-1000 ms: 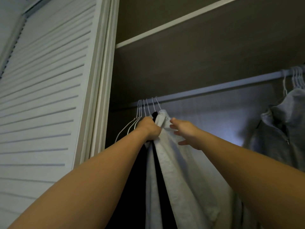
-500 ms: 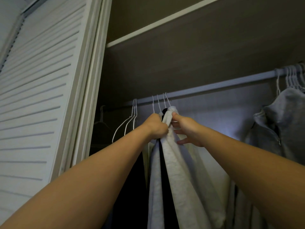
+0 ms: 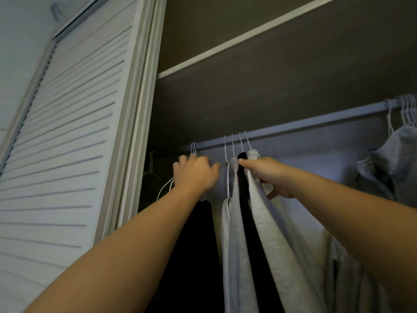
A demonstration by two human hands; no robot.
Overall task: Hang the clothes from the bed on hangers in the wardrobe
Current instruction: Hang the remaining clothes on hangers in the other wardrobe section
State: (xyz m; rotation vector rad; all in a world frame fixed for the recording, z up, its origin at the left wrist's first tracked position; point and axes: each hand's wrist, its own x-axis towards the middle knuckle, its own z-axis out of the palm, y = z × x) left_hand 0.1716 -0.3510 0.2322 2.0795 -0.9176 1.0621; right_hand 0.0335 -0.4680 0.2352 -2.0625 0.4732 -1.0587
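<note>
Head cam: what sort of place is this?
Most likely a home clothes closet, probably built in. A hanging rail carries wire hangers with pale garments, a shelf runs above it, and a white louvred door stands at the left.

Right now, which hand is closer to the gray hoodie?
Right. The right hand holds the white shirt, partway along the rail toward the gray hoodie; the left hand is farther left, by the empty hangers.

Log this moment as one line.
left hand: at empty hangers, grip unclear | right hand: grips white garment | white garment: hung on rail
</note>
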